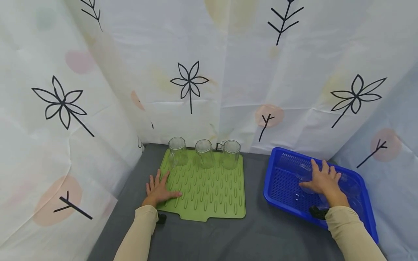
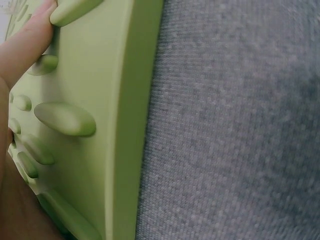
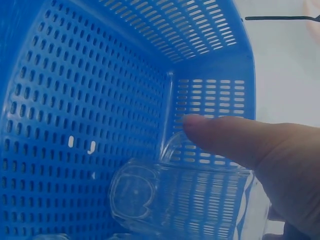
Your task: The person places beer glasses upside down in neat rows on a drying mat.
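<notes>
My left hand rests on the left side of a green drying mat with raised ridges, its fingers spread. In the left wrist view its thumb lies among the ridges near the mat's edge. Three clear glass mugs, a left one, a middle one and a right one, stand in a row along the mat's far edge. My right hand reaches into a blue basket with fingers apart. Below its thumb a clear glass mug lies on its side, fingertips close around the rim.
More clear glassware lies in the basket's right part, partly hidden by the right hand. A grey cloth covers the table. Patterned white curtains hang behind and at both sides, close to the basket's right edge.
</notes>
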{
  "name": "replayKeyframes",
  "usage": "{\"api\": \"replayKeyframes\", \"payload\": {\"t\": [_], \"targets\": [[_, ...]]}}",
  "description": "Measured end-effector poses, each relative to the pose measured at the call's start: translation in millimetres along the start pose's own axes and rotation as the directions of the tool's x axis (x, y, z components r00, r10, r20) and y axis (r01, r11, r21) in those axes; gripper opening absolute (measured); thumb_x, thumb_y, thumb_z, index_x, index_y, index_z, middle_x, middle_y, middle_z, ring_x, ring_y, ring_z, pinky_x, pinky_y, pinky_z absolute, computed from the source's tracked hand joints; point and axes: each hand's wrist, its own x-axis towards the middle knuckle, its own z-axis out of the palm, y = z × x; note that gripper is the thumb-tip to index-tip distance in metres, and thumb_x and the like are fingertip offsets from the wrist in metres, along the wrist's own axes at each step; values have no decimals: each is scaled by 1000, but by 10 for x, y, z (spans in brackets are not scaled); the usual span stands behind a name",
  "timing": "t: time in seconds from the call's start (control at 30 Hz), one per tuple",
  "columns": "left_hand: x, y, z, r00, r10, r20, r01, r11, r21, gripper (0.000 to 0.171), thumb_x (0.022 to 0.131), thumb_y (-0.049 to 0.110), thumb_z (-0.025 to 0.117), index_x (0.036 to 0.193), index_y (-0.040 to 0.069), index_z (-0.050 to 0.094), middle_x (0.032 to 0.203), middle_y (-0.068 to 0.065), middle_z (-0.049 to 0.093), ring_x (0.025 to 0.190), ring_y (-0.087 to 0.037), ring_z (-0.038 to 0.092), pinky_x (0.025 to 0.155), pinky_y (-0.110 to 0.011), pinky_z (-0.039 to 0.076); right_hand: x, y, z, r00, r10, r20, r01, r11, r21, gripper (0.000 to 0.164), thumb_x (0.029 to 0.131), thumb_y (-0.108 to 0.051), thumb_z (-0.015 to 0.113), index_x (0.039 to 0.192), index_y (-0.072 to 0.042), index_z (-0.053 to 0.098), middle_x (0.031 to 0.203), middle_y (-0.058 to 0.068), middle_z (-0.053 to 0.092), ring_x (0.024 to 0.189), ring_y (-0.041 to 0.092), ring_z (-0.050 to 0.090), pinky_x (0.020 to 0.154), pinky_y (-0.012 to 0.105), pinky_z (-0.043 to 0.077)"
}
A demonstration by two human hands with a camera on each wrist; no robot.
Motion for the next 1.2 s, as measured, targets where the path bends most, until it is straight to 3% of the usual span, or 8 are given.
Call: {"api": "replayKeyframes", "payload": {"t": [0.3,0.57,0.87,1.2], "targets": [[-28,-1,8,1000,10,-18,-11,1000,-10,130,68,76,79,166,23,11,172,-16,-18,153,-51,-25,117,-76,-14,-1,-79,-73,997,-16,78,23,995,-95,119,83,-30,82,159,9,0,153,50,-5,136,76,-4,113,82,0],[-57,42,-20,1000,5,-3,-5,1000,-23,130,70,75,79,166,23,10,171,-16,-20,153,-51,-26,117,-76,-14,8,-119,-119,992,-2,129,22,988,-155,112,88,-28,80,160,7,1,152,49,-2,134,77,4,103,84,27],[-41,42,0,1000,6,-8,-6,1000,-27,129,70,73,80,166,23,10,171,-15,-21,153,-50,-26,117,-75,-15,17,-167,-146,989,11,148,13,987,-158,110,89,-23,80,161,4,1,152,49,-2,134,77,5,97,82,35],[-112,66,-35,999,12,-32,-14,998,-58,132,63,80,79,166,26,15,172,-14,-16,154,-51,-22,117,-76,-13,69,-191,-162,982,21,186,11,985,-172,88,93,0,67,161,1,10,149,48,5,133,76,8,93,78,42]]}}
